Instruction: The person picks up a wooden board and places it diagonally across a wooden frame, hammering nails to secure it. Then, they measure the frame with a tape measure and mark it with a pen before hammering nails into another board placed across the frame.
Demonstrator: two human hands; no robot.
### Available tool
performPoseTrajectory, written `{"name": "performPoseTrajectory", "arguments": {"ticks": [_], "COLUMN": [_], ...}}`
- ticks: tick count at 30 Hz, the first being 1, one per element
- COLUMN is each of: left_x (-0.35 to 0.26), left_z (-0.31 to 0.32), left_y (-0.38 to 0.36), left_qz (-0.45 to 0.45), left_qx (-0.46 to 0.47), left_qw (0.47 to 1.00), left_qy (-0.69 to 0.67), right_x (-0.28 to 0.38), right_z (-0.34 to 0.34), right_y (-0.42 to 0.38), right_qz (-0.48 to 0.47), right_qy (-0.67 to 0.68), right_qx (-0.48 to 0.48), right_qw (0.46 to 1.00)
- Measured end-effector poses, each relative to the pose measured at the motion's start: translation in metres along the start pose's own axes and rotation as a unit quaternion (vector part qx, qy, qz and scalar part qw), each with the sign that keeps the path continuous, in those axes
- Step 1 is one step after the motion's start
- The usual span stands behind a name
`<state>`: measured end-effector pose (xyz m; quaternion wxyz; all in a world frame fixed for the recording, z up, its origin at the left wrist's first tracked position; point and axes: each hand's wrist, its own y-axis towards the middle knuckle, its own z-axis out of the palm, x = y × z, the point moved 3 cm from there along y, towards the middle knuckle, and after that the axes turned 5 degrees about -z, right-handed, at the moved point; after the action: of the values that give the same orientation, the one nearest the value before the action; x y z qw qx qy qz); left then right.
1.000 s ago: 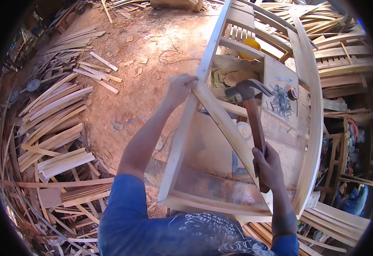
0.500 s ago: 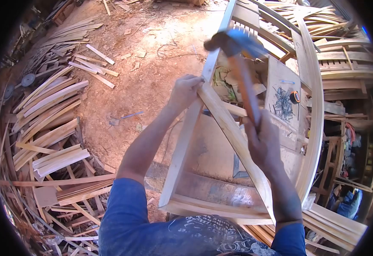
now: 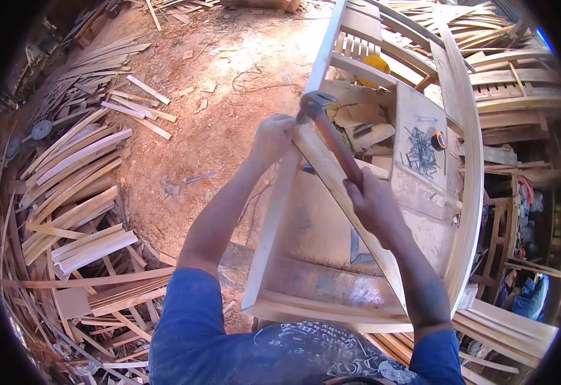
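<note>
My right hand (image 3: pixel 375 205) grips the wooden handle of a claw hammer (image 3: pixel 329 133). Its steel head is down at the top end of a diagonal wooden slat (image 3: pixel 351 212), right beside my left hand. My left hand (image 3: pixel 270 136) pinches that slat's upper end against the left rail of a large pale wooden frame (image 3: pixel 274 212). Any nail under the hammer head is hidden. A pile of loose dark nails (image 3: pixel 423 153) and a small orange-and-black tape measure (image 3: pixel 440 140) lie on a board to the right of the hammer.
Stacks of curved wooden slats (image 3: pixel 75 186) cover the ground at the left. Red dirt floor (image 3: pixel 216 109) with offcuts lies beyond the frame. A yellow object (image 3: pixel 377 64) sits inside the frame's far end. More timber and frames (image 3: pixel 518 90) crowd the right side.
The hammer rose from beside the nail pile to high over the frame's left rail, then swung down onto the slat's top end next to my left hand, which stayed in place.
</note>
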<state>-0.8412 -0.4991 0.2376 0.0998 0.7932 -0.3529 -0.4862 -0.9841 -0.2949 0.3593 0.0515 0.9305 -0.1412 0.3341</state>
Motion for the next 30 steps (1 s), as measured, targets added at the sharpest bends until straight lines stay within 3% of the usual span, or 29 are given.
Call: {"name": "performPoseTrajectory", "arguments": {"ticks": [3,6,8,9,12,14,15,17,19,21,22,24,28,30], "left_x": [0.005,0.001,0.000,-0.010,-0.090,-0.130,-0.141,-0.167,-0.178,-0.193,-0.186,-0.187,-0.200,-0.195], "left_z": [0.004,0.001,-0.010,-0.008,-0.022,0.012,0.040,0.089,0.139,0.184,0.221,0.243,0.248,0.251], "left_y": [0.001,0.000,0.004,-0.005,-0.046,-0.109,-0.140,-0.196,-0.227,-0.244,-0.258,-0.257,-0.251,-0.253], "left_qz": [-0.002,-0.075,0.001,0.035,-0.017,-0.043,0.064,0.094,0.076,-0.030,-0.119,-0.205,-0.138,-0.093], "left_qx": [-0.008,0.013,-0.022,-0.033,-0.015,0.193,0.342,0.432,0.445,0.425,0.450,0.461,0.415,0.402], "left_qw": [1.000,0.994,0.999,0.999,0.996,0.980,0.936,0.896,0.891,0.900,0.869,0.833,0.872,0.900], "left_qy": [0.005,-0.078,-0.025,-0.005,0.088,-0.015,0.052,-0.040,-0.038,-0.098,-0.167,-0.229,-0.219,-0.142], "right_x": [-0.014,-0.016,-0.023,-0.030,-0.051,-0.076,-0.082,-0.092,-0.100,-0.111,-0.114,-0.117,-0.142,-0.158], "right_z": [-0.017,-0.043,-0.057,-0.066,-0.090,-0.098,-0.102,-0.106,-0.111,-0.112,-0.113,-0.117,-0.127,-0.129], "right_y": [-0.009,-0.056,-0.099,-0.122,-0.197,-0.241,-0.258,-0.279,-0.292,-0.306,-0.312,-0.325,-0.365,-0.386], "right_qz": [0.061,0.164,0.211,0.224,0.269,0.287,0.304,0.306,0.288,0.273,0.267,0.267,0.247,0.246], "right_qy": [0.040,0.140,0.207,0.233,0.241,0.263,0.267,0.286,0.287,0.321,0.334,0.357,0.360,0.366], "right_qx": [0.024,-0.005,-0.057,-0.067,-0.121,-0.168,-0.185,-0.214,-0.233,-0.238,-0.237,-0.232,-0.222,-0.222], "right_qw": [0.997,0.977,0.953,0.944,0.924,0.906,0.895,0.883,0.883,0.875,0.872,0.865,0.872,0.870]}}
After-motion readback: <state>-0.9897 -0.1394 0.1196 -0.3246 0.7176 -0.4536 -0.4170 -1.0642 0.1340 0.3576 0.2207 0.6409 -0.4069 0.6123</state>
